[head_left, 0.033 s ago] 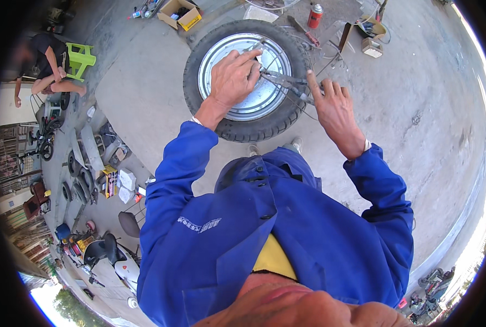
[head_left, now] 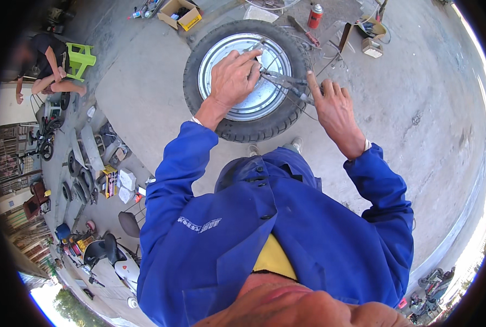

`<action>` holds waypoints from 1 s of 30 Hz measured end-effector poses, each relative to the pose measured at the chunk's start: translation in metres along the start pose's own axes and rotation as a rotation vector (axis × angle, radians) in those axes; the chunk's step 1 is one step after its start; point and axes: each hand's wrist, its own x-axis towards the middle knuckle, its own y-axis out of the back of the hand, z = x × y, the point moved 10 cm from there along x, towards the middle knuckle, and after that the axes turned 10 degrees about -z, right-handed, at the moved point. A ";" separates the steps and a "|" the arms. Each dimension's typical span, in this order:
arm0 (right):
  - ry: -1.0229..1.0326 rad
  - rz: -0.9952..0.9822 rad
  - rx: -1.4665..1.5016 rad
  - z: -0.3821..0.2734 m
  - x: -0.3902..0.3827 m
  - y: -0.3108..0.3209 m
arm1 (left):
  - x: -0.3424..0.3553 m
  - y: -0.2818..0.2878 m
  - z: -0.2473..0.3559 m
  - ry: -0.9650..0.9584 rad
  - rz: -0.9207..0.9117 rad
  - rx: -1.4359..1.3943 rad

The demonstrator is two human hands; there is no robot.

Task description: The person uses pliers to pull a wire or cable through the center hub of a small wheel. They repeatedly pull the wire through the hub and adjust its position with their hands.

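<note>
Pliers [head_left: 286,83] are gripped by the right hand [head_left: 335,111], long axis pointing left toward the left hand [head_left: 233,79] — fingers curled, contents unclear — above a tyre [head_left: 199,109].

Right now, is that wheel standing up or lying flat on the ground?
Lying flat. The wheel rests on its side on the concrete, its silver rim face turned up, with the left hand over it.

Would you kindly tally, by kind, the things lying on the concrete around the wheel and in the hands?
Wheel with tyre: 1
Pliers, held between left hand and right hand: 1
Red spray can: 1
Cardboard box: 1
Total: 4
</note>
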 end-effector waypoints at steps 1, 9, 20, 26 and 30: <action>-0.007 -0.030 0.011 0.001 0.000 -0.003 | 0.000 0.000 0.000 0.001 -0.002 0.005; -0.026 -0.237 0.365 0.021 0.016 -0.020 | -0.002 0.000 -0.004 0.021 -0.040 -0.016; -0.117 -0.421 0.405 0.014 0.008 -0.019 | -0.012 0.000 -0.012 0.041 0.075 -0.057; -0.152 -0.287 0.483 0.018 -0.003 -0.046 | -0.012 -0.002 -0.013 0.031 0.058 -0.118; 0.002 -0.313 0.449 0.036 0.023 -0.057 | -0.015 0.001 -0.014 0.020 0.065 -0.133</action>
